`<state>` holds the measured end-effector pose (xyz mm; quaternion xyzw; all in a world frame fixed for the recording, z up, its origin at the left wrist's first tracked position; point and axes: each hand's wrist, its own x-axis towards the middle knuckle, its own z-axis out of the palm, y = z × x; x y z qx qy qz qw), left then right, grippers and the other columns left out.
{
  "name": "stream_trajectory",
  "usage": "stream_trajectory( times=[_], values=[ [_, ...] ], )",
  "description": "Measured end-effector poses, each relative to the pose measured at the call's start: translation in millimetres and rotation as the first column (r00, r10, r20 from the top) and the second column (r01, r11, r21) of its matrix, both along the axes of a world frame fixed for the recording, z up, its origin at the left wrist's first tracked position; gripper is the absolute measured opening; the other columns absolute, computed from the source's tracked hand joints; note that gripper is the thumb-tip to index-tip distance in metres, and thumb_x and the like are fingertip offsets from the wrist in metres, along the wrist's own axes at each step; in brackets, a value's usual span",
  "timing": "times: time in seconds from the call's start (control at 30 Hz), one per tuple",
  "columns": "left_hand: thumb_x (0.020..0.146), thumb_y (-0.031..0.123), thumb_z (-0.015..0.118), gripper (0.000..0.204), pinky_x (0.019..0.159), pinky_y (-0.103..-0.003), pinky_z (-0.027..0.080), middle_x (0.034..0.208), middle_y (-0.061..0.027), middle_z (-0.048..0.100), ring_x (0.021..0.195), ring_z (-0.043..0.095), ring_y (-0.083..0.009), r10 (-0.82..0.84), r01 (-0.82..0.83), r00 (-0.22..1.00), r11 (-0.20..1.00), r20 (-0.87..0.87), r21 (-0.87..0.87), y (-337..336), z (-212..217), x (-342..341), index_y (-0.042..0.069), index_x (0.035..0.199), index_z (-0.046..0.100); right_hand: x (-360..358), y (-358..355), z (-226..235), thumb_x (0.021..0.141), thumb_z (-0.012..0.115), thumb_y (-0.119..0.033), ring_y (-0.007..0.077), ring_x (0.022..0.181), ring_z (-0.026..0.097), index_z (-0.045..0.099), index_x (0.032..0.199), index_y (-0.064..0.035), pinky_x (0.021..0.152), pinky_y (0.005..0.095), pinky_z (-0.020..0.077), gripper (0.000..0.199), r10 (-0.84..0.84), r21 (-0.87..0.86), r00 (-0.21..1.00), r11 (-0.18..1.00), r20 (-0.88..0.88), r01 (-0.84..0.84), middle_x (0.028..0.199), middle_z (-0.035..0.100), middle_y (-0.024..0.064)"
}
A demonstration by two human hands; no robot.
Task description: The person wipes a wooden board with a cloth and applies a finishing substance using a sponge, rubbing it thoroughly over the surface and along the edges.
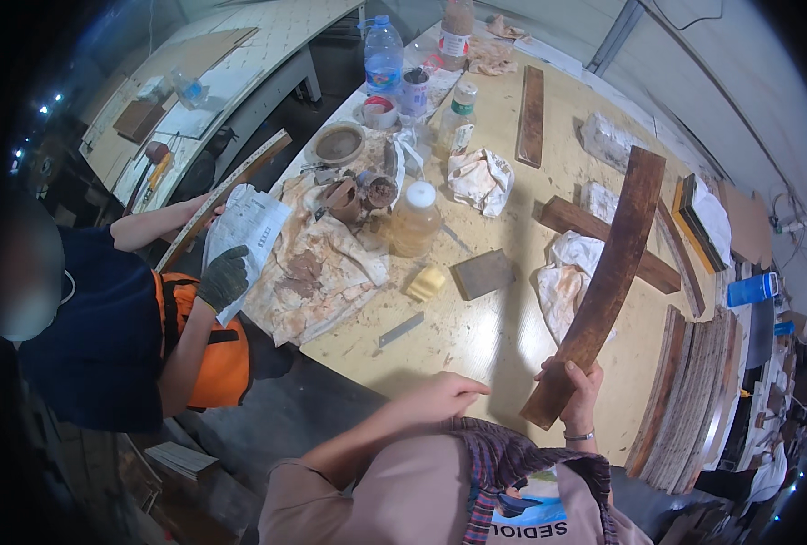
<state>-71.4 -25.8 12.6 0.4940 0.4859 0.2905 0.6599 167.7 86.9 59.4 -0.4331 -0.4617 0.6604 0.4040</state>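
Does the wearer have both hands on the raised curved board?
No, only the right hand grips the board, near its lower end, while the left hand is apart from it.

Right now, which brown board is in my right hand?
The broad curved board, gripped near its lower end; the straight boards and thin strip lie unheld.

White cloth (560, 283), beam (574, 221) — partly hidden (behind curved brown board (618, 272)).
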Motion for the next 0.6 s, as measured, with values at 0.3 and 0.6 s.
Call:
stream_trajectory(
  times=[0.3,0.6],
  values=[
    [0.092,0.014,0.049,0.035,0.080,-0.033,0.051,0.101,-0.0176,0.071,0.086,0.068,-0.0216,-0.013,0.024,0.983,0.998,-0.183,0.054,13,11,18,0.003,0.121,0.065,16,-8,4,0.083,0.065,-0.014,0.0256,0.067,0.068,0.057,0.100,0.0064,0.062,0.0369,0.0582,0.028,-0.017,0.007,0.999,1.000,0.034,0.017,0.082,0.068,0.0183],
    [0.092,0.017,0.051,0.035,0.080,-0.034,0.051,0.101,-0.0181,0.071,0.084,0.068,-0.0215,0.027,-0.017,0.987,0.998,-0.159,0.064,7,2,20,0.003,0.121,0.064,19,-11,0,0.083,0.065,-0.009,0.0248,0.070,0.069,0.058,0.102,0.0070,0.063,0.0365,0.0586,0.025,0.020,0.023,0.998,1.000,0.056,-0.021,0.084,0.069,0.0174]
  ],
)
